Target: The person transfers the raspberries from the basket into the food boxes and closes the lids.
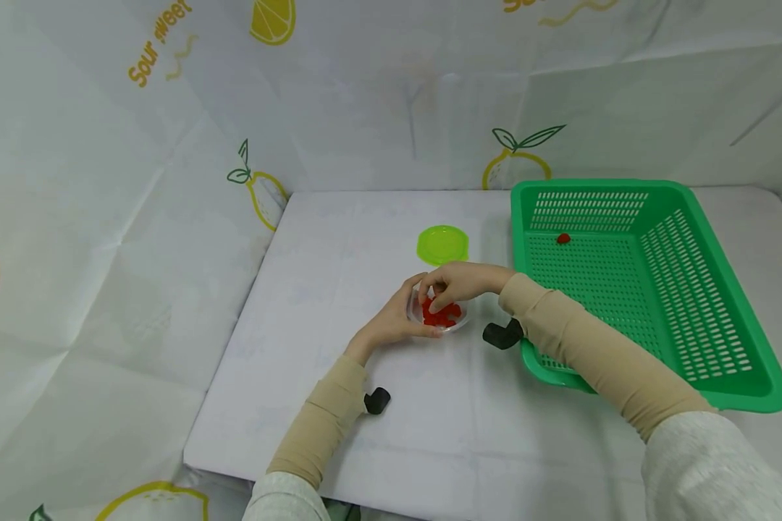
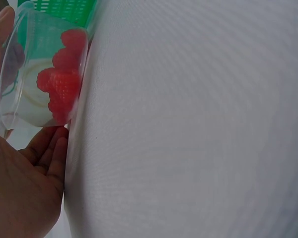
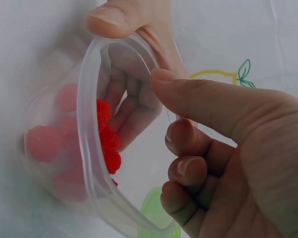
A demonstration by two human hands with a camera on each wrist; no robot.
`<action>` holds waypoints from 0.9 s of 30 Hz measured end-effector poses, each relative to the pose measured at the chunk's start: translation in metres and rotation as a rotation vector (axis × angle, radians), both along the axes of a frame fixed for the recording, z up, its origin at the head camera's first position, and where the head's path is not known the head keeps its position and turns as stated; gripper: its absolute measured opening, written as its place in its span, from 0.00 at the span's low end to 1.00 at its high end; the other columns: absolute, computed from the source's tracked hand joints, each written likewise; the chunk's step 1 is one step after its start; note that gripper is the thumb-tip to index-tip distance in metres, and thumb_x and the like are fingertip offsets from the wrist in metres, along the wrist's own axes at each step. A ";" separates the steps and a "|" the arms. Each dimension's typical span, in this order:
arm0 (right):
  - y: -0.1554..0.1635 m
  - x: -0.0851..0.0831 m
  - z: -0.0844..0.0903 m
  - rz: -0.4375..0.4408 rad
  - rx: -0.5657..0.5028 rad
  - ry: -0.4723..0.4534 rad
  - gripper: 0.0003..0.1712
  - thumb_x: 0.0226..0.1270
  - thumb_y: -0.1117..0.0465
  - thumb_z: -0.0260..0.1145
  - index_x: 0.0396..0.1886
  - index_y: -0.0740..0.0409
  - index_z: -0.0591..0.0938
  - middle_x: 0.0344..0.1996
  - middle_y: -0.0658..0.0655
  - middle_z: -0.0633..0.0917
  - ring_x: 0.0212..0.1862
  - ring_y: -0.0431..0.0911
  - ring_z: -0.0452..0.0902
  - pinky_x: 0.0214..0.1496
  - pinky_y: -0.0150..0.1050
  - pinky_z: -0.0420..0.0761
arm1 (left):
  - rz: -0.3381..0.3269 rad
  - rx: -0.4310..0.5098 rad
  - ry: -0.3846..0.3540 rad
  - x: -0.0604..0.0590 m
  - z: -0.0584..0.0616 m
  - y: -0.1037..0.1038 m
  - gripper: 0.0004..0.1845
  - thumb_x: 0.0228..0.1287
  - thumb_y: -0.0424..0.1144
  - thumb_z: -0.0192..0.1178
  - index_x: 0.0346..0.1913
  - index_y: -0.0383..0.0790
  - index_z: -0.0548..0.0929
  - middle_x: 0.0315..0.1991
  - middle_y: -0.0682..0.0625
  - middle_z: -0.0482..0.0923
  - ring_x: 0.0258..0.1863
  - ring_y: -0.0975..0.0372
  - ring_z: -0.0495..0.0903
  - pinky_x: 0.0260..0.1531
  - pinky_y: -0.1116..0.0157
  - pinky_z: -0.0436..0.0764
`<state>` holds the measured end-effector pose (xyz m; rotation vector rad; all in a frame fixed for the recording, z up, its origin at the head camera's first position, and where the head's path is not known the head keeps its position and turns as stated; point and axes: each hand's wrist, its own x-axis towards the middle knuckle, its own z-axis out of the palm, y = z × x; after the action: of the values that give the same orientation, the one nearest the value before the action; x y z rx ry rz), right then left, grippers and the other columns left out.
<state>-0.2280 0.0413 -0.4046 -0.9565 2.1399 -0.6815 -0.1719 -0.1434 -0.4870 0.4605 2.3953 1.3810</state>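
My left hand (image 1: 391,322) grips a clear plastic cup (image 3: 87,124), which stands on the white table. In the right wrist view its thumb lies over the rim. Several red raspberries (image 2: 67,84) rest in the bottom of the cup. Above the cup's opening is my right hand (image 1: 463,281), thumb extended and the other fingers bent. Between the right thumb and fingertips there is a gap, and no raspberry shows there. A light green round lid (image 1: 443,245) lies on the table just beyond the cup.
To the right stands a green plastic basket (image 1: 746,318) with slotted sides. A single red raspberry (image 1: 563,238) lies inside it near the far left. My right forearm crosses the basket's near left rim. A white lemon-printed sheet (image 1: 391,108) hangs behind the table.
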 end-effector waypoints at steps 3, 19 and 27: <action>0.001 0.000 0.000 0.001 -0.005 -0.004 0.12 0.60 0.60 0.65 0.45 0.56 0.81 0.24 0.51 0.73 0.25 0.41 0.67 0.29 0.31 0.70 | 0.001 -0.003 -0.005 0.000 0.000 0.001 0.54 0.40 0.55 0.74 0.69 0.66 0.50 0.69 0.62 0.56 0.70 0.65 0.54 0.69 0.52 0.56; 0.004 0.005 0.016 0.001 -0.043 -0.099 0.16 0.61 0.58 0.64 0.49 0.54 0.79 0.18 0.49 0.68 0.24 0.42 0.63 0.29 0.32 0.66 | 0.002 0.025 -0.033 0.004 0.004 0.000 0.52 0.41 0.53 0.74 0.68 0.63 0.52 0.70 0.60 0.55 0.70 0.64 0.55 0.69 0.53 0.57; 0.031 0.002 0.047 -0.091 -0.089 -0.001 0.19 0.62 0.53 0.65 0.51 0.52 0.78 0.24 0.51 0.73 0.30 0.46 0.69 0.33 0.35 0.70 | 0.023 -0.031 -0.047 0.004 0.005 0.001 0.55 0.40 0.56 0.73 0.70 0.64 0.49 0.70 0.56 0.56 0.70 0.60 0.55 0.68 0.50 0.59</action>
<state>-0.2263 0.0725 -0.3572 -0.9087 2.1785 -0.8274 -0.1683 -0.1424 -0.4818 0.3896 2.3878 1.3468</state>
